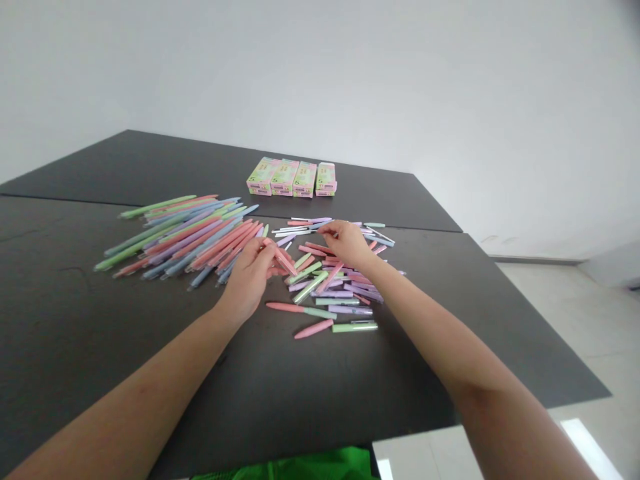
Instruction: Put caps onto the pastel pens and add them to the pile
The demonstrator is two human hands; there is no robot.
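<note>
My left hand (250, 275) is closed around a pink pen part (281, 259) with a clear end, left of the loose parts. Farther right, my right hand (345, 240) pinches at the dark-tipped end of a thin white pen refill (295, 231), beside other refills. Under and in front of my right wrist lies a jumble of short pen parts (345, 293) in pink, green and purple, some with clear ends and clips. Close to me are a tapered pink piece (313, 329) and a green part with a clip (355, 327).
A large heap of whole-looking pastel pens (185, 237) spreads over the left of the dark table (280, 393). Several green and pink cartons (283, 177) stand in a row at the back. A pale wall (320, 80) rises behind the table.
</note>
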